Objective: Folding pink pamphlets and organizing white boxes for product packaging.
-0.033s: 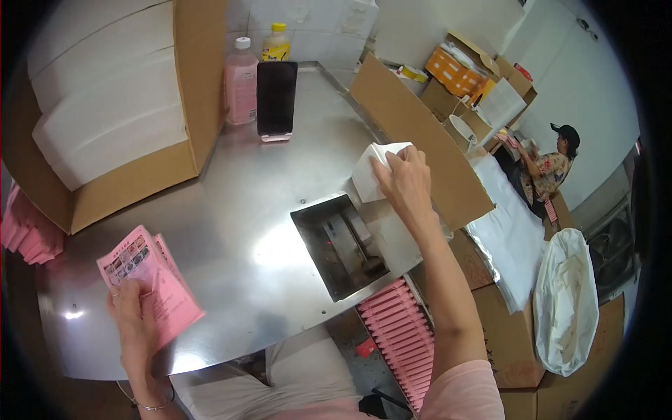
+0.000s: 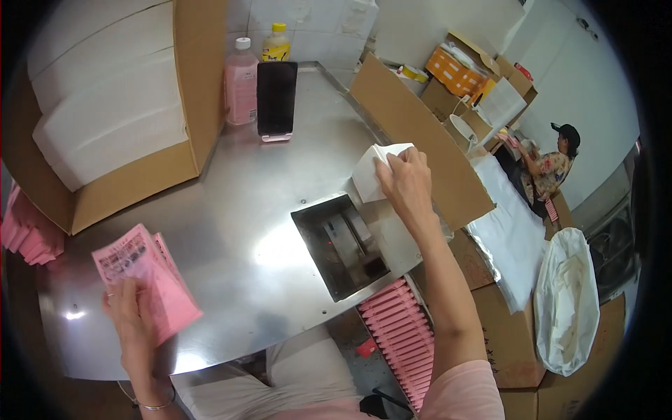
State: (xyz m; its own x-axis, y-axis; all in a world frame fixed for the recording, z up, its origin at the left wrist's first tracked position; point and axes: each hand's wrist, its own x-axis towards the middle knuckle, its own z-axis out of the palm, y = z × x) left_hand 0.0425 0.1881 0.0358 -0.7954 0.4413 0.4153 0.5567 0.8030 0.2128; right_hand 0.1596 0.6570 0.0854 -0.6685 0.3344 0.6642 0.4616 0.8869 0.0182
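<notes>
My left hand (image 2: 131, 315) is closed on a few flat pink printed packets (image 2: 162, 292), held above the left part of the metal table (image 2: 231, 231). Its fingers lie over their printed face. At the right of the table, my right hand (image 2: 406, 178) pinches the upper edge of a folded white paper stack (image 2: 369, 175), which stands just beyond a rectangular opening (image 2: 339, 245) in the tabletop. Inside that opening sits a metal mechanism, partly blurred. How many sheets the right fingers hold is hidden.
An open carton (image 2: 133, 168) full of white stacks stands at left. A phone on a stand (image 2: 276, 101) and two bottles are at the back. A cardboard panel (image 2: 427, 140) borders the right side. Below the table edge is a row of pink packets (image 2: 399, 336). A co-worker (image 2: 553, 164) sits far right.
My left hand and the pink packets have shifted slightly left, and their print is now blurred. The mechanism in the opening looks a little different. My right hand has barely moved.
</notes>
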